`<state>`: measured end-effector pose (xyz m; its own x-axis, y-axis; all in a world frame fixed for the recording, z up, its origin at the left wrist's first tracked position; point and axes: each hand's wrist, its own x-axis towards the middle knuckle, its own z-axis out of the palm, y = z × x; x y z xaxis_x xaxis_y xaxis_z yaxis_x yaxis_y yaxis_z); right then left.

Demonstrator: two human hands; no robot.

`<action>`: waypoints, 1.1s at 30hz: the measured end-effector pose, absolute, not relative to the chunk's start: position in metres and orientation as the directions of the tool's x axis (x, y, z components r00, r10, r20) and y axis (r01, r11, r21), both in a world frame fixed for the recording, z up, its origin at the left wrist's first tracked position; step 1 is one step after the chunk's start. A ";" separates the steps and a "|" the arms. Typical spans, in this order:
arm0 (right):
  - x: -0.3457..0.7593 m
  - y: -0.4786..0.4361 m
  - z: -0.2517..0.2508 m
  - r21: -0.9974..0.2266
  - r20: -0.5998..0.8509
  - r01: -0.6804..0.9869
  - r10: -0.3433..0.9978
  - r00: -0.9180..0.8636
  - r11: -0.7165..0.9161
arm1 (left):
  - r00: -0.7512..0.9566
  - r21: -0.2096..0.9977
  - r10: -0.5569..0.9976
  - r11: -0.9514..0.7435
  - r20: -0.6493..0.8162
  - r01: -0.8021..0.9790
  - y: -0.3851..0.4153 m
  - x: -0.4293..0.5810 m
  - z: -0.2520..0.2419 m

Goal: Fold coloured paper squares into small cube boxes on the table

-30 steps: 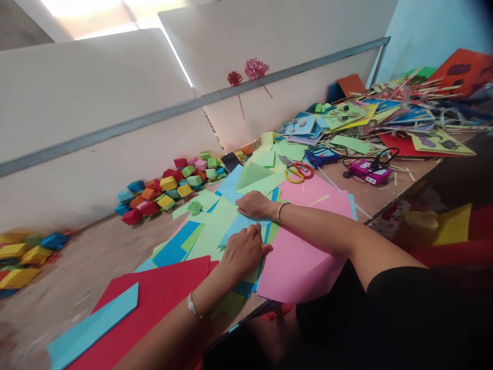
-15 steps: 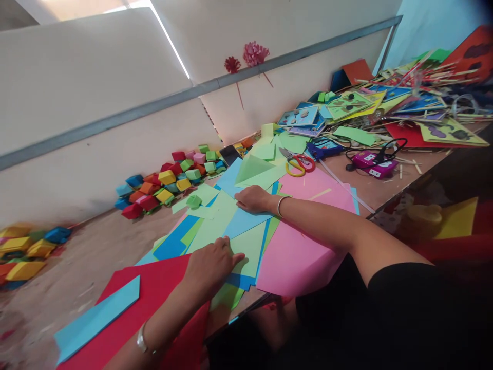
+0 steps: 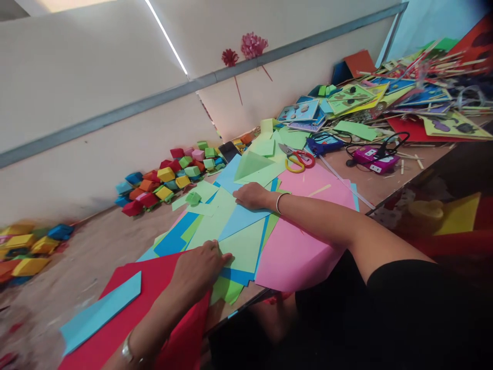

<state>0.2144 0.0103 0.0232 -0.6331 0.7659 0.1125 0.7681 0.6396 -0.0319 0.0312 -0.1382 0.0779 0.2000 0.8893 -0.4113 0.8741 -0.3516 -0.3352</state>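
My left hand [image 3: 202, 264] lies low over the red paper [image 3: 131, 308] and the near end of a light green sheet [image 3: 244, 246]. Its thumb is stretched apart, and nothing shows in its grasp. Farther along, the fingers of my right hand [image 3: 252, 196] are closed at the upper end of a folded light blue sheet [image 3: 239, 220]; the fingertips are partly hidden. Under these sheets are blue paper [image 3: 175, 237] and more green pieces. Pink paper [image 3: 296, 241] spreads beneath my right forearm. Past it lie scissors [image 3: 298, 158] with a red and a yellow handle.
Small folded paper blocks [image 3: 165, 174] in many colours are heaped by the wall. A light blue strip [image 3: 102, 313] rests on the red paper. At the right are a purple socket box [image 3: 375, 159] with a cable, decorated cards [image 3: 350, 100] and thin sticks [image 3: 462, 61].
My left hand has slid a little down and left, away from the light blue sheet. My right hand stays at the upper end of that sheet.
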 end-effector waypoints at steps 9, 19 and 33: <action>0.227 0.012 0.041 -0.233 0.215 0.734 0.770 -0.601 0.638 | 0.136 0.209 0.987 -0.153 0.090 0.966 -0.078 0.013 0.075; 0.232 0.008 0.056 -0.126 0.511 0.669 0.626 -0.590 0.733 | 0.458 0.889 0.763 0.366 -0.456 0.277 -0.045 0.002 0.063; 0.225 -0.003 0.046 -0.101 0.764 0.601 0.449 -0.463 0.793 | 0.498 0.952 0.811 0.249 -0.306 0.178 -0.036 0.005 0.040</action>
